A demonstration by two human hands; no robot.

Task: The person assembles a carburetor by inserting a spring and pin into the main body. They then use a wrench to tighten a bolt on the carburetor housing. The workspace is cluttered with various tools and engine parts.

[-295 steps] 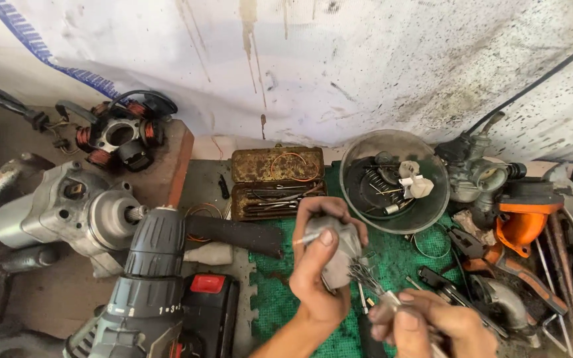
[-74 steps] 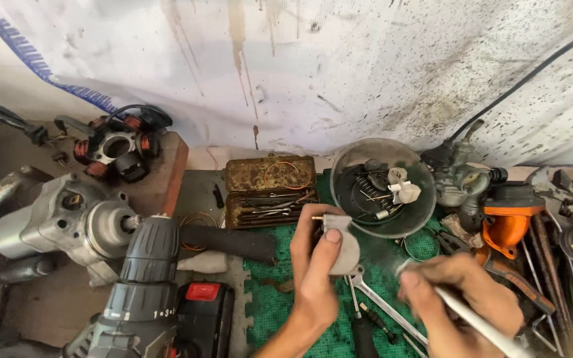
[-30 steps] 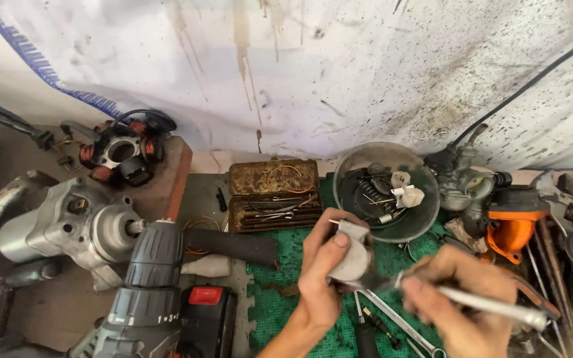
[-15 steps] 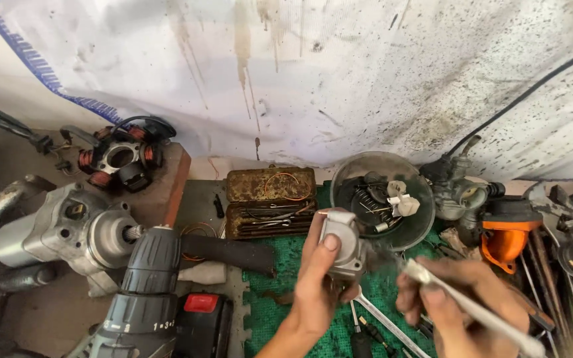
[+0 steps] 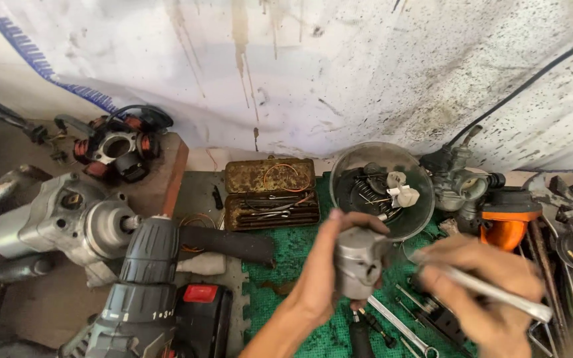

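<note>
My left hand (image 5: 323, 275) grips a small grey metal carburettor body (image 5: 358, 262), held upright above the green mat (image 5: 280, 292). My right hand (image 5: 489, 292) holds a long silver hand tool (image 5: 492, 292) whose tip points left toward the grey part; whether it touches is blurred. Both hands are low in the middle and right of the view.
A cordless drill (image 5: 142, 285) lies at the lower left beside a grey motor housing (image 5: 67, 222). A rusty open tin of small tools (image 5: 271, 193) and a round bowl of parts (image 5: 382, 189) sit behind my hands. Wrenches (image 5: 399, 325) lie on the mat; an orange tool (image 5: 507, 225) stands right.
My left hand has lifted and turned the grey part slightly. My right hand with the silver tool has shifted toward it, tip now close to the part.
</note>
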